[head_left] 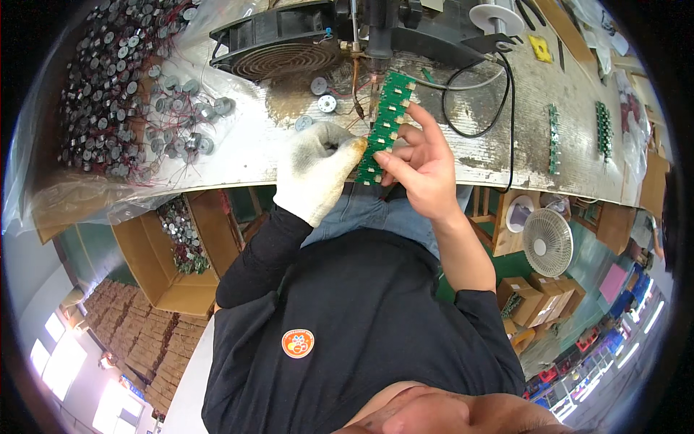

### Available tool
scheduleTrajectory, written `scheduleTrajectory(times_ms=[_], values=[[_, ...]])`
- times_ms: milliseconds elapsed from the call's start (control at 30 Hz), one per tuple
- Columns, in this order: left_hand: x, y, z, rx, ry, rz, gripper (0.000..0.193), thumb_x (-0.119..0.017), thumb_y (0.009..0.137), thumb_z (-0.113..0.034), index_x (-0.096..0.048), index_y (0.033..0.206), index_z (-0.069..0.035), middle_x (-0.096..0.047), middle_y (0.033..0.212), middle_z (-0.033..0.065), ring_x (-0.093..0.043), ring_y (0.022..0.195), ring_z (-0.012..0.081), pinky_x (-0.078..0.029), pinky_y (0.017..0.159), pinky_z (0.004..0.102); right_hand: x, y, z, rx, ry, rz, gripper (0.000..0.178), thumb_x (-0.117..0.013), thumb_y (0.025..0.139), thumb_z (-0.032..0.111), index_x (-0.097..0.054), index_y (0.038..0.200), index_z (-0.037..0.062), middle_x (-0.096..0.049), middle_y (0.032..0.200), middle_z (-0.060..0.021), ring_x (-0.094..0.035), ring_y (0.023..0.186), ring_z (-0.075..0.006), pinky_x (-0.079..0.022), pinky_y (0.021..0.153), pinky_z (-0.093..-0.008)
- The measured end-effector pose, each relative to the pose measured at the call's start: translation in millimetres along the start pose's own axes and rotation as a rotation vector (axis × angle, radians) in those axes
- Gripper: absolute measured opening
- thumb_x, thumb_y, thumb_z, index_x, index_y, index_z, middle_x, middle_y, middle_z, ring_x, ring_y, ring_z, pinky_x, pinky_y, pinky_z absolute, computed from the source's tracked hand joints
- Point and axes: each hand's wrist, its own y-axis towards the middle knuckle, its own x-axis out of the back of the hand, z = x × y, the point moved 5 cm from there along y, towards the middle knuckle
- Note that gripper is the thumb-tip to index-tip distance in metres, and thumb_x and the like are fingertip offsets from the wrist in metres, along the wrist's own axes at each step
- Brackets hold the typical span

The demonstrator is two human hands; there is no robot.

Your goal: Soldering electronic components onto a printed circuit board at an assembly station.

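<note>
A long green circuit board strip (396, 101) with rows of small pale connectors is held up in front of me, tilted, over the near edge of the workbench. My right hand (425, 170), bare, grips it from the right, thumb on its face and fingers along its edge and behind. My left hand (312, 170) wears a whitish glove with stained fingertips. Its fingers are curled and the thumb and fingertips meet the strip's left edge. What lies inside the curled fingers is hidden. Beyond the glove lie a few loose small round motors (327, 104).
A heap of wired motors (108, 87) covers the bench's left. Behind my hands stand a black fan (278, 54), a metal stand and a white spool (497, 19). A black cable (512, 108) loops right, before more circuit boards (554, 141). A cardboard box (184, 296) sits below left.
</note>
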Motion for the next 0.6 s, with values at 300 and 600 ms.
scheduleTrajectory(times_ms=[300,600], values=[[1.6,-2.6,2.6,0.042,-0.149,-0.039,0.015,-0.065,0.087,-0.013,-0.063,0.085,0.002,-0.063,0.074,0.0031,-0.056,0.067,0.0067,-0.046,0.059,0.0233,-2.1,-2.6,-0.9,-0.008,0.042,0.035,0.071,-0.063,0.082,-0.009,-0.027,0.142,0.0040,-0.058,0.106,-0.0158,-0.064,0.073,-0.0141,-0.051,0.054,-0.0229],[-0.2,-2.9,2.4,0.040,-0.246,-0.102,0.017,-0.065,0.089,-0.016,-0.064,0.087,0.002,-0.065,0.076,0.0034,-0.057,0.068,0.0069,-0.045,0.060,0.0226,-2.2,-4.1,-1.3,-0.008,0.030,0.024,0.070,-0.063,0.082,-0.008,-0.027,0.142,0.0037,-0.059,0.106,-0.0160,-0.064,0.073,-0.0145,-0.051,0.054,-0.0227]])
